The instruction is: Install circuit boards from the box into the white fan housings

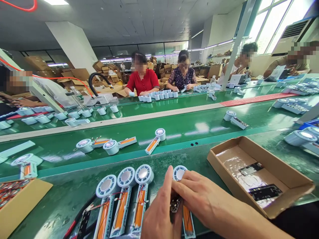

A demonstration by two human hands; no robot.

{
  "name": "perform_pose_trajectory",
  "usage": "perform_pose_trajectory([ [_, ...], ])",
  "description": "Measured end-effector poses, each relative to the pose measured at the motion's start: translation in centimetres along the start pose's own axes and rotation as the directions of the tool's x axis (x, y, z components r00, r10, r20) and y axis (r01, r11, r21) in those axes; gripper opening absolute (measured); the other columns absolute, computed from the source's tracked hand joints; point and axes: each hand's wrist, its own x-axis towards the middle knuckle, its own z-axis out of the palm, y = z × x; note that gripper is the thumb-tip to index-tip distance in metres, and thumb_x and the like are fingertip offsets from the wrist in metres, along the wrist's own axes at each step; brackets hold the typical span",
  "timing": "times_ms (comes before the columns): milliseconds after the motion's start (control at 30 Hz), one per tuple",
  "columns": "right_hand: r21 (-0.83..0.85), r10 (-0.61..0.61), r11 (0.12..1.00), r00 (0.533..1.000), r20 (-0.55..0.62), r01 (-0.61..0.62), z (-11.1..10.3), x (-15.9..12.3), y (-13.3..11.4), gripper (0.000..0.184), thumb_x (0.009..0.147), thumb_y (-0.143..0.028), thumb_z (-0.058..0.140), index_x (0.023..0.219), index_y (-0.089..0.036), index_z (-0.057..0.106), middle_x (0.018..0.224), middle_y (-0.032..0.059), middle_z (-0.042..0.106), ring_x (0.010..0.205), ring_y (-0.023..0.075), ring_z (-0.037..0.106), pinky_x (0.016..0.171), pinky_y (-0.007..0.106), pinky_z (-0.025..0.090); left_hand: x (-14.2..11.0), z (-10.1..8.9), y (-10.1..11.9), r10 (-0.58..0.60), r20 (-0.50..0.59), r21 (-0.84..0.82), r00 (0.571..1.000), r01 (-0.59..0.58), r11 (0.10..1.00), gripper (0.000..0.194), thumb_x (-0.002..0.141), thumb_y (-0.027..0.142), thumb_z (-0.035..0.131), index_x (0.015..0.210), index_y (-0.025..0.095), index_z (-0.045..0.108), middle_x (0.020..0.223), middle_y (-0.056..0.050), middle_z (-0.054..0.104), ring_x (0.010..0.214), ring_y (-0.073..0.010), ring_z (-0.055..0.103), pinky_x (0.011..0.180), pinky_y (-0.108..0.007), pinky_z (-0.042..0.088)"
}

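My left hand [159,209] is closed around a small dark circuit board [175,204] with bright solder points. My right hand [201,199] meets it from the right, its fingers pinched together at the board's upper end; what they grip is hidden. Beneath both hands lies a light-blue handheld fan body [179,172], its orange battery [188,220] showing in the handle below my right fingers. To the left, three similar opened fans lie side by side, the nearest with a round head [144,174], orange battery and thin red and black wires.
An open cardboard box [236,176] with dark circuit boards stands at right. Another box [30,199] at left holds wired parts. Beyond runs a green conveyor [189,129] carrying several fans. A black-and-red cable [78,215] lies left of the fans. Several people sit along the far side.
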Motion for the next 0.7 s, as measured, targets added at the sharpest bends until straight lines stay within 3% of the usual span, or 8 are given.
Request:
perform_pose_trajectory([
  [67,0.02,-0.023,1.0,1.0,-0.011,0.023,0.1,0.4,0.8,0.036,0.1,-0.008,0.045,0.134,-0.017,0.051,0.104,0.0082,0.071,0.09,0.021,0.063,0.089,0.036,0.051,0.9,0.2,-0.3,-0.054,0.027,-0.165,0.998,0.058,0.985,0.067,0.093,0.019,0.057,0.153,0.039,0.035,0.106,0.0,0.073,0.093,-0.0187,0.073,0.09,-0.032,0.058],
  [167,0.1,0.106,0.991,0.98,-0.17,-0.09,1.3,0.2,2.4,0.052,0.095,-0.006,0.048,0.144,-0.022,0.042,0.117,0.0078,0.07,0.103,0.0212,0.065,0.09,0.033,0.052,2.6,0.7,-1.5,-0.069,0.198,-0.402,0.978,0.145,0.904,0.066,0.089,0.026,0.067,0.148,0.044,0.041,0.144,-0.003,0.051,0.081,-0.0131,0.069,0.076,-0.03,0.06],
  [233,0.198,0.228,0.964,0.937,-0.263,-0.179,2.0,-0.2,3.1,0.06,0.092,-0.006,0.05,0.148,-0.025,0.037,0.128,0.0071,0.066,0.107,0.0195,0.065,0.091,0.031,0.052,3.4,1.1,-2.3,-0.022,0.356,-0.449,0.934,0.192,0.873,0.077,0.079,0.027,0.08,0.144,0.046,0.045,0.163,-0.002,0.025,0.073,-0.009,0.063,0.068,-0.029,0.058],
  [300,0.299,0.321,0.926,0.898,-0.301,-0.231,2.5,-0.5,3.4,0.062,0.09,-0.006,0.05,0.147,-0.027,0.037,0.124,0.0042,0.068,0.098,0.0165,0.067,0.087,0.029,0.053,3.8,1.5,-2.7,0.001,0.463,-0.412,0.886,0.214,0.886,0.084,0.073,0.023,0.085,0.144,0.046,0.047,0.166,-0.002,0.02,0.069,-0.0072,0.058,0.066,-0.028,0.055],
  [400,0.438,0.423,0.858,0.852,-0.309,-0.267,2.3,-0.6,3.5,0.056,0.087,-0.005,0.051,0.137,-0.028,0.044,0.099,-0.0029,0.07,0.078,0.0128,0.065,0.077,0.025,0.052,3.8,2.0,-2.8,-0.003,0.482,-0.306,0.876,0.171,0.936,0.074,0.081,0.018,0.075,0.145,0.043,0.047,0.164,-0.003,0.027,0.067,-0.0075,0.056,0.068,-0.029,0.054],
  [533,0.553,0.538,0.763,0.802,-0.258,-0.334,1.5,-0.4,3.4,0.025,0.086,-0.01,0.056,0.105,-0.025,0.057,0.083,-0.0058,0.065,0.068,0.0113,0.058,0.066,0.023,0.047,3.3,2.3,-2.7,0.019,0.45,-0.241,0.893,0.1,0.965,0.062,0.089,0.019,0.062,0.146,0.039,0.046,0.165,-0.004,0.025,0.07,-0.0095,0.059,0.072,-0.031,0.054],
  [600,0.605,0.611,0.69,0.767,-0.194,-0.397,1.1,-0.7,3.4,0.013,0.085,-0.014,0.059,0.092,-0.024,0.057,0.075,-0.0067,0.062,0.063,0.0111,0.057,0.061,0.022,0.045,3.1,2.3,-2.8,0.027,0.437,-0.234,0.899,0.085,0.968,0.056,0.094,0.022,0.055,0.147,0.037,0.045,0.165,-0.005,0.025,0.073,-0.0107,0.06,0.076,-0.032,0.054],
  [700,0.693,0.695,0.538,0.718,-0.043,-0.479,0.8,-1.6,3.4,0.015,0.084,-0.021,0.067,0.093,-0.024,0.055,0.065,-0.0083,0.062,0.058,0.0127,0.061,0.057,0.023,0.045,3.0,2.5,-3.1,0.012,0.425,-0.232,0.905,0.096,0.968,0.051,0.098,0.026,0.05,0.147,0.035,0.046,0.167,-0.007,0.022,0.073,-0.0105,0.059,0.08,-0.034,0.054],
])
